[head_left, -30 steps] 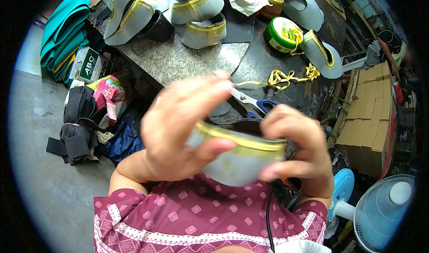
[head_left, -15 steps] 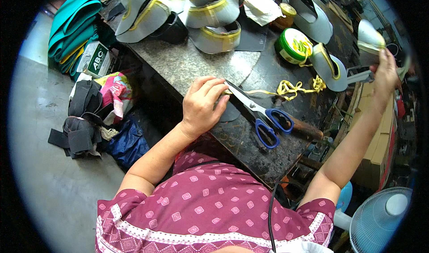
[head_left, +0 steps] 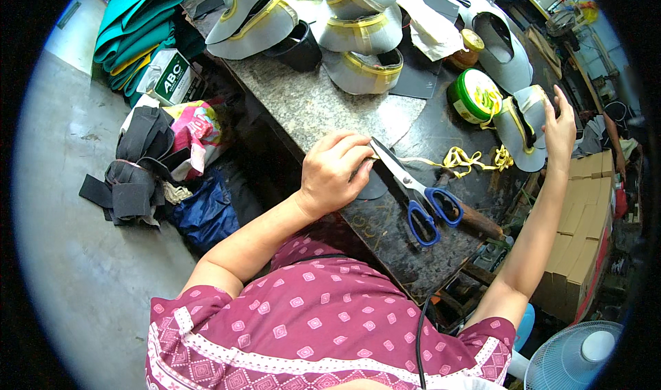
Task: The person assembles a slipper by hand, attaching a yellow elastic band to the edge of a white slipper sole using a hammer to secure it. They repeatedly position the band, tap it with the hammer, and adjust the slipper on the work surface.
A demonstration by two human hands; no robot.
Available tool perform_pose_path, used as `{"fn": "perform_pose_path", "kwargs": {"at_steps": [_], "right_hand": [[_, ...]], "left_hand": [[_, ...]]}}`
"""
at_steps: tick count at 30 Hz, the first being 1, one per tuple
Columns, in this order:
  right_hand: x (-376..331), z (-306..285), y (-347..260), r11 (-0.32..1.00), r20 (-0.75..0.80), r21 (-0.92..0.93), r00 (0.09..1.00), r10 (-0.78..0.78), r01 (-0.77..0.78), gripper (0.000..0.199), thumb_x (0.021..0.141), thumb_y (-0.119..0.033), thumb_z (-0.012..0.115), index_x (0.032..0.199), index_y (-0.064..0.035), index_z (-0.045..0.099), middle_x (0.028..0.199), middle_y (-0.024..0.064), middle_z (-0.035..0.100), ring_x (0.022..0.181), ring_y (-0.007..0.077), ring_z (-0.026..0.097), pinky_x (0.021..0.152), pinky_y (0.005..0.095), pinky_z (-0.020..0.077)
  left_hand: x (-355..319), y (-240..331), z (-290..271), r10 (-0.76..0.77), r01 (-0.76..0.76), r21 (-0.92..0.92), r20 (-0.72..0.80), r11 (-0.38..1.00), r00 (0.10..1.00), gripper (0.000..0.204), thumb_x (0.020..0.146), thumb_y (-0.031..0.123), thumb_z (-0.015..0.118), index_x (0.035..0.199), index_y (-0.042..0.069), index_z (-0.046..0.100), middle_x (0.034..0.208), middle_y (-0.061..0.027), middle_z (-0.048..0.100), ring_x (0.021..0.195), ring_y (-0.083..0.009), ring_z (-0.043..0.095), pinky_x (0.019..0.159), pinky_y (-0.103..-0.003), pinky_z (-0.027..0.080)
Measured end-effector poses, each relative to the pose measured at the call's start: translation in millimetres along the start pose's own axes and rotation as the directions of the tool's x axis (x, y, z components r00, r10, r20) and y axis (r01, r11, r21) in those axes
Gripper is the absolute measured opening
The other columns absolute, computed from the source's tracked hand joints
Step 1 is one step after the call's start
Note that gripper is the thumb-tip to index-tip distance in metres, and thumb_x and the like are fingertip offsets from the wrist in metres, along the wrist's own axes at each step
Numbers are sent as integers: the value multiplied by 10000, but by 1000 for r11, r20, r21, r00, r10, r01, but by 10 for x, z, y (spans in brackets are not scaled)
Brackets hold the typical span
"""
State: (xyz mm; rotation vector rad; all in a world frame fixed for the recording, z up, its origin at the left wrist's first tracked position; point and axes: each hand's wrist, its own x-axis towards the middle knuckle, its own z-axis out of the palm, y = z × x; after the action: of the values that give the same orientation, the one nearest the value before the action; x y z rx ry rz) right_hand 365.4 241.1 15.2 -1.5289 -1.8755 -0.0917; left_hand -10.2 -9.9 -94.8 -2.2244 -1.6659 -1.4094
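Observation:
My left hand (head_left: 336, 173) is closed at the table's near edge, its fingertips pinching the end of a narrow yellow tape (head_left: 416, 160). Right beside those fingertips lie the tips of the scissors (head_left: 411, 183), which have blue handles and partly spread blades. The tape runs under the blades to a loose tangle (head_left: 463, 161). At the right, my right hand (head_left: 561, 131) has its fingers stretched apart beside a grey shoe upper (head_left: 531, 107) with yellow edging. That piece rests against another grey upper (head_left: 513, 138); the right fingertips are close to it, and contact is hard to tell.
A green tub (head_left: 475, 95) holds more yellow tape, with a brown jar (head_left: 468, 47) behind. Several grey uppers (head_left: 361, 35) are piled at the back around a black cup (head_left: 297, 49). A wooden handle (head_left: 482, 221) lies past the scissors. A fan (head_left: 575, 359) stands lower right.
My right hand has come inward from the far right, and the grey upper it held now rests by the other one. The left hand keeps its pinch. The whole view has shifted slightly.

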Motion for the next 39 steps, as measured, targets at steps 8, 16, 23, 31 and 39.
{"fn": "perform_pose_path", "kwargs": {"at_steps": [8, 16, 23, 31, 39], "right_hand": [[-517, 40, -1075, 940, 519, 319, 808, -279, 119, 258, 975, -143, 629, 1206, -40, 681, 797, -7, 616, 658, 59, 518, 585, 230, 447], [-73, 304, -1331, 939, 576, 338, 773, -264, 68, 235, 974, -145, 607, 1157, -21, 687, 788, 7, 639, 672, 76, 570, 614, 238, 485], [-663, 266, -2022, 821, 704, 356, 450, -550, 447, 323, 900, -300, 705, 806, 4, 652, 697, 112, 642, 686, 244, 642, 633, 379, 511], [-1707, -315, -2047, 818, 756, 180, 455, -470, 547, 966, 528, -330, 918, 1388, -146, 518, 1063, 97, 575, 996, 295, 567, 817, 394, 495], [-1977, -331, -1804, 933, 618, 281, 702, -354, 223, 696, 649, -111, 778, 1318, -111, 587, 1144, 106, 571, 970, 280, 576, 817, 374, 499]], "left_hand": [[6, 21, -4, -7, 7, 4, 8, 1000, 1000, 167, 761, 90, 721, 922, 56, 691, 1053, -98, 701, 1017, -295, 644, 888, -403, 524], [22, 9, -10, 10, -10, -3, -2, 1000, 1000, 147, 755, 88, 729, 893, 55, 688, 1027, -88, 702, 1003, -282, 649, 874, -396, 528], [-21, -26, -4, -24, 24, -22, 15, 999, 1000, 197, 746, 94, 728, 933, 55, 679, 1065, -94, 697, 1016, -284, 648, 878, -398, 528], [-33, -39, -21, -22, 5, -153, -108, 988, 994, 434, 818, 108, 726, 1200, 31, 536, 1313, -210, 566, 1138, -384, 606, 954, -430, 495], [107, -57, -146, -290, 260, -435, -1, 862, 957, 342, 866, 68, 686, 1182, 32, 559, 1279, -185, 571, 1093, -301, 600, 921, -361, 488]]}}
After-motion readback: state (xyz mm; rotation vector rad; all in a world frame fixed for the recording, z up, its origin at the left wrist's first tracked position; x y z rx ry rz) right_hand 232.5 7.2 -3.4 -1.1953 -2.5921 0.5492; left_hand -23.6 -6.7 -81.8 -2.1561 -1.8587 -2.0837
